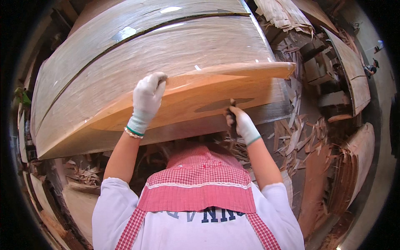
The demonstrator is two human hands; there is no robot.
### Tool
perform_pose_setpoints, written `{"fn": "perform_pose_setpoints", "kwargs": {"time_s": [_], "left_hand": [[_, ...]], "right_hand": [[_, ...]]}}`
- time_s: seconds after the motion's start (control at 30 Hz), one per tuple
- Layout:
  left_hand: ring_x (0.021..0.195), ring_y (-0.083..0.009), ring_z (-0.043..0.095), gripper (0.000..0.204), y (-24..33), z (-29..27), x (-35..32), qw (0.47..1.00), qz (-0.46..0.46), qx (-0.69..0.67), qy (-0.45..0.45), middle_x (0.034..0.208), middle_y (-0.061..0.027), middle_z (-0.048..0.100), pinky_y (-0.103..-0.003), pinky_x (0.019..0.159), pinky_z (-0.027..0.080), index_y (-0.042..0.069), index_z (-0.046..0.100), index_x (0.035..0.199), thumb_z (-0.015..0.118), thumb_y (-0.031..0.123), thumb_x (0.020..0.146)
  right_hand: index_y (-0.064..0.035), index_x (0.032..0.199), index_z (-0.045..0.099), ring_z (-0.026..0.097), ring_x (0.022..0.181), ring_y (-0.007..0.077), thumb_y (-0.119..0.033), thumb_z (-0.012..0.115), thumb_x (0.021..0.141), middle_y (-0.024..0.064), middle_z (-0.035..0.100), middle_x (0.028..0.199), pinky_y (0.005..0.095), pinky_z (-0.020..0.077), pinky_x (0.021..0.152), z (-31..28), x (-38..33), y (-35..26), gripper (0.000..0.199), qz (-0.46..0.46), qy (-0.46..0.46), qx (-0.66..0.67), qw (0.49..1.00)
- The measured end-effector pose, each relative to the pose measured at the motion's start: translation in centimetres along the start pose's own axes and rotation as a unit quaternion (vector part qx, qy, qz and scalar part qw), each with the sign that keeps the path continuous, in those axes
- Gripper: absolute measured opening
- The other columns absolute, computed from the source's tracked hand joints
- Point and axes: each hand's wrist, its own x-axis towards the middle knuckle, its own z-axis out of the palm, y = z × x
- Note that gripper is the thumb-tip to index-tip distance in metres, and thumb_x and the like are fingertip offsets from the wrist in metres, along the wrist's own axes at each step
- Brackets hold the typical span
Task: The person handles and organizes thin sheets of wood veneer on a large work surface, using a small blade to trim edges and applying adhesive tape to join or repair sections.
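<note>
My left hand (148, 95), in a white knit glove, grips the raised edge of a thin wood veneer sheet (179, 100). The near part of this sheet is lifted and curls back, so its orange face shows. A long grey-dark patch (223, 105) lies in that face; I cannot tell if it is a hole or a stain. Close to the patch, my right hand (241, 121) is closed around a dark, slim tool (232, 121) whose kind I cannot make out. This glove leaves the fingers bare. Under the lifted sheet lies a flat veneer stack (166, 41).
A dark split (137, 31) crosses the stack's far part. Torn veneer strips (291, 137) litter the floor at right. More veneer bundles (354, 166) and a leaning board (350, 71) stand beyond them. Another person (371, 68) is at the far right.
</note>
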Motion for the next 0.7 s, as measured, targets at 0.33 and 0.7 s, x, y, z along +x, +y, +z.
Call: {"fn": "perform_pose_setpoints", "kwargs": {"time_s": [0.33,0.7], "left_hand": [[0.080,-0.0278,0.063,0.013,2.9,-4.5,1.0,0.996,0.056,0.028,0.058,0.086,-0.0113,0.066,-0.035,0.072,0.049,0.005,0.064,0.097,0.063,0.001,0.084],[0.087,-0.0321,0.062,0.013,4.9,-3.9,-4.4,0.980,0.058,0.034,-0.190,0.092,-0.0134,0.065,-0.042,0.077,0.047,0.006,0.062,0.095,0.062,0.008,0.082]], "right_hand": [[-0.0079,0.082,0.050,0.042,0.044,0.0206,-0.025,0.044,0.098,0.0067,0.050,0.057,0.0321,0.0331,0.043,-1.8,4.7,-1.7,0.025,0.011,-0.050,-0.113,0.992],[-0.0041,0.099,0.047,0.052,0.049,0.0149,-0.020,0.045,0.098,0.0069,0.058,0.073,0.0303,0.0431,0.043,-20.3,-6.5,0.5,0.016,-0.217,0.429,-0.156,0.863]]}}
